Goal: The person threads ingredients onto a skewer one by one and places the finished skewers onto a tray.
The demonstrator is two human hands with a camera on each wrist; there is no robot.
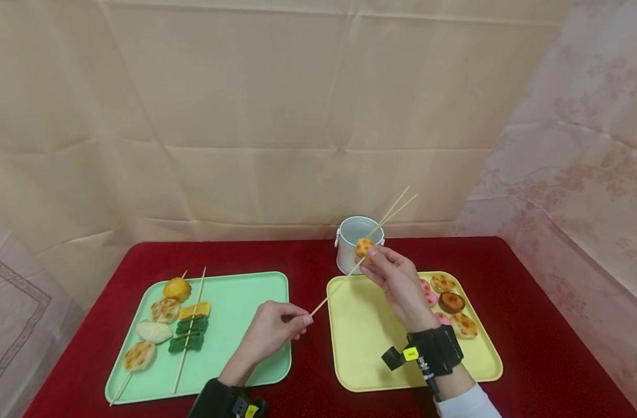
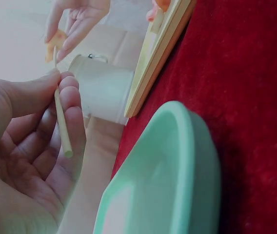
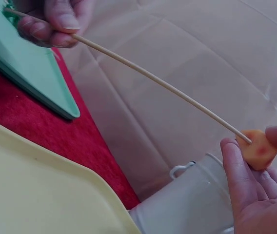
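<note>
Between finger and thumb, my left hand (image 1: 270,331) pinches a thin wooden skewer (image 1: 334,293) near its lower end. It slants up and right toward a small orange-yellow food piece (image 1: 364,248) with darker spots, which my right hand (image 1: 399,284) holds with thumb and fingers. In the right wrist view the skewer's far end meets the face of the food piece (image 3: 259,155), and the stick bows slightly. How deep the tip goes cannot be seen. The left wrist view shows the skewer's blunt end (image 2: 66,146) sticking out past my left thumb.
A green tray (image 1: 245,284) on the left bears two filled skewers. On the right, a yellow tray (image 1: 360,348) carries pink pieces (image 1: 430,297), round slices (image 1: 463,326) and a brown mushroom-like piece (image 1: 451,302). Behind it stands a white bucket (image 1: 347,255) with bare skewers (image 1: 394,204).
</note>
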